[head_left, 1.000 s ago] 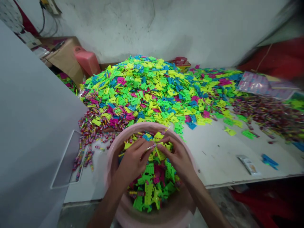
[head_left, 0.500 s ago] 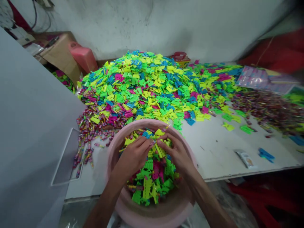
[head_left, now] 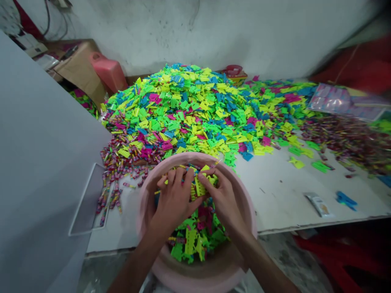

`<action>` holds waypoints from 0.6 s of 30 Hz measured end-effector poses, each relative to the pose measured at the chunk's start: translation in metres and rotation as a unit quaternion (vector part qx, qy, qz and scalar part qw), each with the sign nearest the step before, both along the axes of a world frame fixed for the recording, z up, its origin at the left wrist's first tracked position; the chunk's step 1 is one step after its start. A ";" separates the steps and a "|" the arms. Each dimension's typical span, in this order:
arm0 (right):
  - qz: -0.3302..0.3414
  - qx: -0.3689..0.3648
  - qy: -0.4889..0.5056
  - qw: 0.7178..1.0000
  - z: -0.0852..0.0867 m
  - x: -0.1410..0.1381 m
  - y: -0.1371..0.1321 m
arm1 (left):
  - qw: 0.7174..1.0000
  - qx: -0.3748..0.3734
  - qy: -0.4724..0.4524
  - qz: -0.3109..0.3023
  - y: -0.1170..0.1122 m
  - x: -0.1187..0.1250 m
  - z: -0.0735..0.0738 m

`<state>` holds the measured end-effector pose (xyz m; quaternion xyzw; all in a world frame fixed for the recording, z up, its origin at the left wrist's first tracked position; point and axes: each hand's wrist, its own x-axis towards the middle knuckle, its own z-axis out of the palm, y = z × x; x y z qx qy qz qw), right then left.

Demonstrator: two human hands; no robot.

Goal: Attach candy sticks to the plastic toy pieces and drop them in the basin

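Both my hands work inside a pink plastic basin (head_left: 183,157), which is heaped with neon green, yellow and pink comb-like plastic pieces (head_left: 192,242). My left hand (head_left: 174,199) curls over the pieces at the basin's upper left, with its fingers bent downward. My right hand (head_left: 221,199) has its fingertips against a yellow plastic piece (head_left: 200,187), which stands between the two hands. Parts of the load lie hidden under my palms.
A large heap of neon plastic pieces (head_left: 183,110) covers a white table (head_left: 284,195), with striped small pieces (head_left: 345,142) to the right. A grey panel (head_left: 45,122) fills the left side. A cardboard box (head_left: 79,67) and a pink container (head_left: 108,71) stand behind.
My left hand has shifted up and its fingers now spread over the pieces. The yellow piece between my hands sits higher in the basin, and the view has tilted slightly.
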<state>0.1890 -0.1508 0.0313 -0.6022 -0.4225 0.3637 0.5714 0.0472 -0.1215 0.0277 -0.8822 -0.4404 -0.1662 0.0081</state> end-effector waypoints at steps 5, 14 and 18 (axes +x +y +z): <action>0.002 -0.007 0.001 1.000 -0.002 -0.002 0.002 | 1.000 0.010 -0.001 -0.008 0.001 -0.001 -0.001; 0.043 -0.041 0.008 0.998 -0.003 0.001 0.018 | 0.999 -0.028 -0.007 0.023 0.008 -0.004 0.001; 0.059 -0.051 0.026 0.997 -0.008 0.001 0.034 | 0.999 -0.015 -0.003 0.048 0.015 -0.004 0.002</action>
